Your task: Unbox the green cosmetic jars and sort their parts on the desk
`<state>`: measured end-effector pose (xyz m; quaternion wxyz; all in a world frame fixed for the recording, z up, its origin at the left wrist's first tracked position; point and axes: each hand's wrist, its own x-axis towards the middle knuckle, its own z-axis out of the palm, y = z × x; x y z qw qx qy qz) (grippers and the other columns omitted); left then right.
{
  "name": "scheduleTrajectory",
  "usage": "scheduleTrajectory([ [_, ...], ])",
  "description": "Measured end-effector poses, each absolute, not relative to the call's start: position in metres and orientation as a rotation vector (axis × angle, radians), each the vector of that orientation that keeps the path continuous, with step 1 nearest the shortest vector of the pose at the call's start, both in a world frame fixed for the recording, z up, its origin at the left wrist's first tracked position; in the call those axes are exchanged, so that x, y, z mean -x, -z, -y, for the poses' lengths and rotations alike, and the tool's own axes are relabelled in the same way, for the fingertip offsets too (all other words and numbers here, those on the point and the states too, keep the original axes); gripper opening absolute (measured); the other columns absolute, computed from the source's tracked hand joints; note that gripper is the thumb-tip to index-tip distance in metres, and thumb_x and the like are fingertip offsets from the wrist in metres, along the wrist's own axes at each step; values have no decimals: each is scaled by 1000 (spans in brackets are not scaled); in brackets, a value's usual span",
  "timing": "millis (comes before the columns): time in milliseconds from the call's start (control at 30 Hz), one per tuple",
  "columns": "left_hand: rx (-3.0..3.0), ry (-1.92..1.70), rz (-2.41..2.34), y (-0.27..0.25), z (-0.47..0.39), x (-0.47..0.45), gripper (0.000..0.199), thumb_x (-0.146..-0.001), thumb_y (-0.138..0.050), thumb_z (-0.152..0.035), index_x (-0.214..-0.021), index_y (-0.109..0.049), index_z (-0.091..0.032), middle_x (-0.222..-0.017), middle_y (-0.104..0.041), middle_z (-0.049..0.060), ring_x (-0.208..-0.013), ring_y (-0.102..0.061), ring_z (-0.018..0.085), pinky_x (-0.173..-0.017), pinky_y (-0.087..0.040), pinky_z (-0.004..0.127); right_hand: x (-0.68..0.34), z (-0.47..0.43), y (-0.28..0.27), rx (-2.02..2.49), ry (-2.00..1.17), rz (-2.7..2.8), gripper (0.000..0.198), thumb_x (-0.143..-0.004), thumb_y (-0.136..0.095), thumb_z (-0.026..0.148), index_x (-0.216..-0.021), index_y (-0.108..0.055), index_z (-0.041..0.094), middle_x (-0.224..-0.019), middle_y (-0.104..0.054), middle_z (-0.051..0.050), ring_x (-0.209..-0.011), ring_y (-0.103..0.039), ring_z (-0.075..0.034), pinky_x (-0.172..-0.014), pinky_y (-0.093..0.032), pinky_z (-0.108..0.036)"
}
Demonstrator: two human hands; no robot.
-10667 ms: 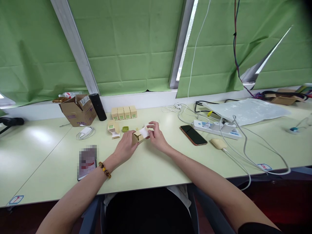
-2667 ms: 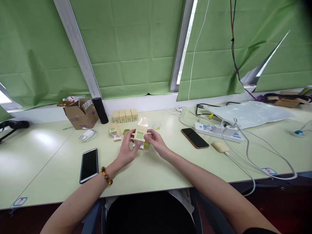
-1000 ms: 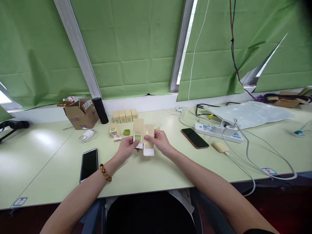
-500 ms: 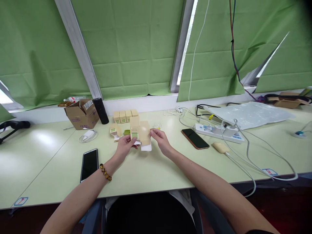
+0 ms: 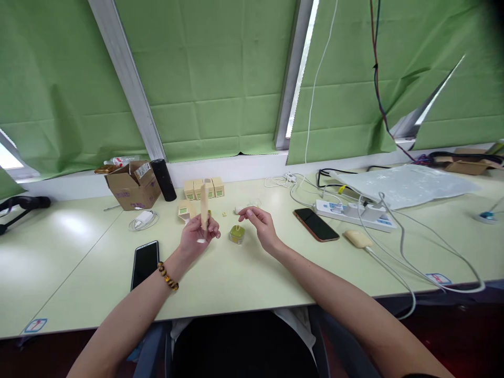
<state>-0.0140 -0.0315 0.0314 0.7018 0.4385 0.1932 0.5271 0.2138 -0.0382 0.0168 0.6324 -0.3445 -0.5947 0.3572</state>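
Note:
My left hand (image 5: 197, 233) is closed on a small unfolded cardboard box (image 5: 205, 205), which is turned edge-on and upright. My right hand (image 5: 260, 226) hovers over the table with its fingers loosely bent and slightly apart, and nothing shows between them. Between the hands stands a small clear container with a green lid (image 5: 237, 234). A small white piece (image 5: 237, 209) lies by the right fingertips, and a tiny yellow-green piece (image 5: 224, 214) is farther left. Behind my left hand, an opened small carton (image 5: 184, 209) is partly hidden.
Several small closed cartons (image 5: 218, 187) stand in a row at the back. A white phone (image 5: 145, 262) lies left and another phone (image 5: 316, 224) right. A power strip (image 5: 356, 215), cables and a beige mouse-shaped device (image 5: 357, 239) occupy the right side. A brown box (image 5: 134, 186) stands back left.
My right hand has let go of the unfolded box. My left hand has turned it edge-on and moved it left, leaving the green-lidded container in view.

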Motion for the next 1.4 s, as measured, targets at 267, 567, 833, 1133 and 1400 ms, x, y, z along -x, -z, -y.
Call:
scheduleTrajectory([
  [267, -797, -1034, -256, -39, 38, 16, 21, -88, -61, -31, -75, -47, -22, -62, -35, -1, -62, -45, 18, -69, -46, 34, -212, 41, -13, 807, -821, 1440, 43, -97, -60, 63, -94, -75, 23, -83, -73, -4, -90, -65, -24, -91, -47, -38],
  [567, -855, -1091, -296, -36, 37, 15, 33, -85, -62, -47, -73, -44, -23, -63, -31, -2, -61, -41, 18, -73, -45, 38, -211, 43, -12, 830, -782, 1491, 45, -98, -58, 65, -95, -75, 23, -85, -74, -5, -93, -66, -26, -94, -48, -40],
  [833, -1182, -1510, -785, -43, 17, 28, 43, -86, -66, -61, -75, -49, -24, -63, -45, -1, -60, -46, 17, -64, -43, 33, -210, 45, -14, 853, -775, 1494, 46, -97, -58, 67, -95, -75, 24, -87, -75, -6, -97, -66, -27, -95, -49, -41],
  [1133, -1908, -1657, -1675, -73, 15, 58, 33, -98, -54, -44, -73, -55, -22, -64, -56, 0, -61, -49, 16, -63, -37, 29, -210, 45, -14, 848, -752, 1502, 43, -99, -57, 64, -94, -75, 24, -86, -75, -5, -96, -65, -27, -97, -47, -43],
  [1400, -1799, -1226, -2116, -109, -15, 147, 34, -88, -57, -41, -66, -69, -17, -57, -65, 5, -59, -57, 20, -62, -40, 32, -211, 45, -15, 861, -762, 1484, 45, -96, -59, 67, -94, -75, 25, -88, -75, -6, -98, -66, -28, -95, -49, -42],
])
